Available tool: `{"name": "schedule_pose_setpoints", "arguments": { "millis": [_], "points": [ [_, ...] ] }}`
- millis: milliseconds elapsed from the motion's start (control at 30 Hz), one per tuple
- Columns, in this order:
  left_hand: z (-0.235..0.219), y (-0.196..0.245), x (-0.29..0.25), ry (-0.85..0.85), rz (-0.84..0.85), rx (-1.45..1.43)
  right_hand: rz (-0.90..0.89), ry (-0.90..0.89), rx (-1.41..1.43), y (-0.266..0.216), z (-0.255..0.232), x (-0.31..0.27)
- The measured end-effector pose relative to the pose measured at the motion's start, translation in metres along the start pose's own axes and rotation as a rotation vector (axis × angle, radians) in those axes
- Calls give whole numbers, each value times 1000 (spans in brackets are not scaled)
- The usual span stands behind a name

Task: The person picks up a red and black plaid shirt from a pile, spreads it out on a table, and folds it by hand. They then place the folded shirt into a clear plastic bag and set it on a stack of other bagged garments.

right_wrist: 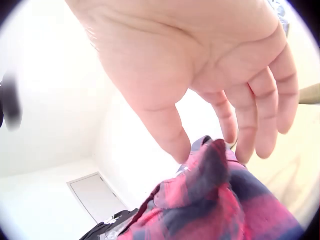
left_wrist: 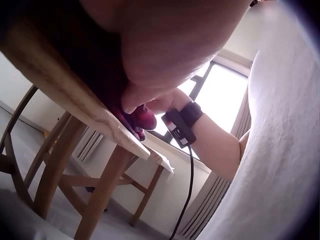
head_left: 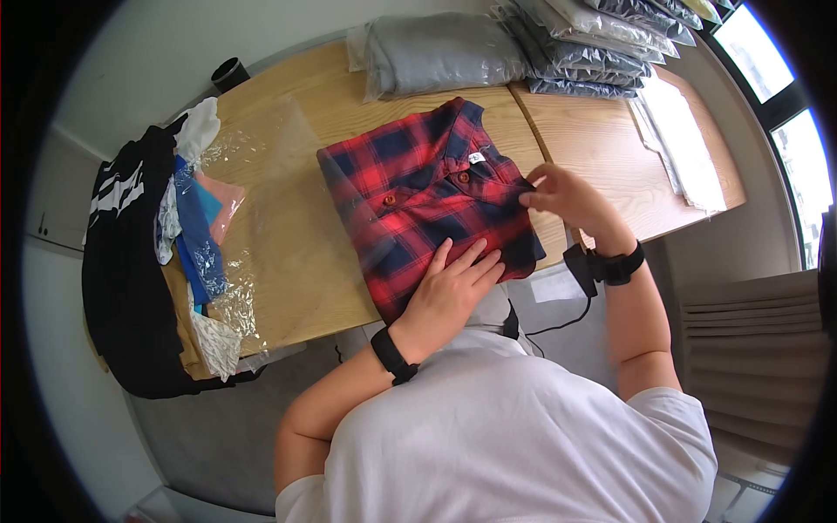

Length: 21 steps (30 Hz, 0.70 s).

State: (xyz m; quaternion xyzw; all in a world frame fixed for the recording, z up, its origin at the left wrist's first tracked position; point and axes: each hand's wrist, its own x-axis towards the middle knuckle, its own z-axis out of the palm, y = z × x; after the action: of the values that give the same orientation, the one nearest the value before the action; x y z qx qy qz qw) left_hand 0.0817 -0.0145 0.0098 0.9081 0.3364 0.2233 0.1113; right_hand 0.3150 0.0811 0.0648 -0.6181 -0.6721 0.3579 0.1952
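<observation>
A red and navy plaid shirt [head_left: 410,187] with buttons lies folded on the wooden table, its collar toward the back right. My left hand [head_left: 449,292] rests on its near part with the fingers spread out. In the left wrist view that hand [left_wrist: 170,45] looms dark above the table edge. At the shirt's right edge is my right hand [head_left: 571,200], thumb and fingertips right at the cloth. The right wrist view shows the fingers [right_wrist: 245,125] loosely bent and apart from the thumb, with a raised fold of the shirt [right_wrist: 215,165] between them.
Crinkled clear plastic [head_left: 270,174] lies left of the shirt. Loose garments, among them a black one [head_left: 131,253], heap over the table's left end. Bagged grey clothing [head_left: 445,57] and a stack of bagged garments [head_left: 575,52] stand at the back. White sheets [head_left: 684,144] lie at right.
</observation>
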Motion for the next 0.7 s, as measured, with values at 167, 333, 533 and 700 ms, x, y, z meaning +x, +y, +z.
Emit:
{"name": "schedule_pose_setpoints", "arguments": {
  "millis": [167,333,533,700],
  "points": [
    [2,-7,-2,19,14,-143,95,10,-41,-30,4,60],
    [4,-7,-3,56,8,-193,-715,327,-657,-65,37,53],
    [2,-9,-4,45,13,-217,-507,-225,-859,-37,20,98],
    [3,-13,-6,55,27,-254,121,82,52,-33,13,103]
  ]
}}
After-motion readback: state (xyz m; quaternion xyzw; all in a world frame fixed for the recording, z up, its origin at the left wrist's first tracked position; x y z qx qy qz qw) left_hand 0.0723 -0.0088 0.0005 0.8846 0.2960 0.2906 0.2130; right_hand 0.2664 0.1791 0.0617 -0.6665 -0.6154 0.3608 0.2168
